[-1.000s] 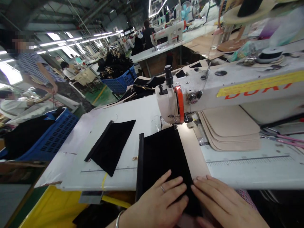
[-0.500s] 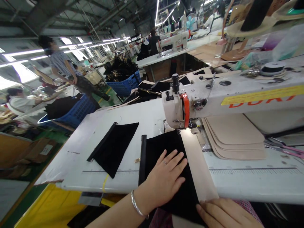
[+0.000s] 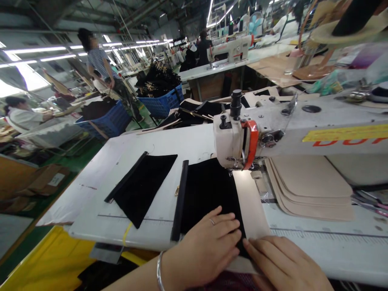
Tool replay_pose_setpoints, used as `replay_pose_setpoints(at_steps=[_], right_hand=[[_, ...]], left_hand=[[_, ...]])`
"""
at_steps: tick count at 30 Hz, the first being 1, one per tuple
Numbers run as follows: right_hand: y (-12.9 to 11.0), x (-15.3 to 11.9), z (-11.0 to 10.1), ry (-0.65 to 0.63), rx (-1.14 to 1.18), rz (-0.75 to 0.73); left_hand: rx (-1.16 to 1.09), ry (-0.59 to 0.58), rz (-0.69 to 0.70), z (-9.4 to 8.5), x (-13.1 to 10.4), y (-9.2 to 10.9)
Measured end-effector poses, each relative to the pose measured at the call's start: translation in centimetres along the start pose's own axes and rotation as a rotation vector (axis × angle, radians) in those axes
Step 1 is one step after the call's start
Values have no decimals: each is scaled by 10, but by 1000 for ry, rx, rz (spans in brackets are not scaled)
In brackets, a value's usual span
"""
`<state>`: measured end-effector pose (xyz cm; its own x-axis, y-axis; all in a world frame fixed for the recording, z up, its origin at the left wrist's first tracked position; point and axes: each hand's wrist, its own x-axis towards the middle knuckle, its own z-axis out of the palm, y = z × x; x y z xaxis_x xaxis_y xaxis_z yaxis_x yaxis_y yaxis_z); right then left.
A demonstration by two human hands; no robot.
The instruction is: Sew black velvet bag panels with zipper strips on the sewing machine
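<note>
A black fabric piece (image 3: pixel 209 186) lies over a beige panel (image 3: pixel 253 204), their far end under the head of the sewing machine (image 3: pixel 230 141). Along the fabric's left edge runs a black strip (image 3: pixel 180 202) with a gold zipper pull (image 3: pixel 177 190) beside it. My left hand (image 3: pixel 209 244) rests flat on the near part of the black fabric, fingers stretched out. At the near right edge, my right hand (image 3: pixel 281 262) has its thumb and fingers closed on the beige panel, close to the black fabric's border. The needle tip is hard to make out.
Another black piece (image 3: pixel 145 186) with a dark strip lies on the white table (image 3: pixel 194 139) to the left. Beige panels (image 3: pixel 312 182) are stacked right of the machine head. Blue crates (image 3: pixel 160 101) and other people stand beyond.
The black fabric and beige panel have slid farther under the machine head. My left hand now lies closer to the fabric's near end. The right hand has moved slightly forward with the panel.
</note>
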<state>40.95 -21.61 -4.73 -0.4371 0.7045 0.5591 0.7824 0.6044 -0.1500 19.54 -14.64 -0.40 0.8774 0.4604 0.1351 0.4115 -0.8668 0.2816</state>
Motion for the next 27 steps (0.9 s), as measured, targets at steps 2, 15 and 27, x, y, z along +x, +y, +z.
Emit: replay_pose_setpoints(at_steps=[2, 15, 27], right_hand=[[2, 4, 3, 13, 16, 5], [16, 22, 12, -35, 107, 108], [41, 47, 20, -148, 56, 163]], left_hand=[[-50, 33, 21, 4, -7, 3], [-9, 78, 93, 10, 12, -32], [109, 73, 79, 8, 42, -66]])
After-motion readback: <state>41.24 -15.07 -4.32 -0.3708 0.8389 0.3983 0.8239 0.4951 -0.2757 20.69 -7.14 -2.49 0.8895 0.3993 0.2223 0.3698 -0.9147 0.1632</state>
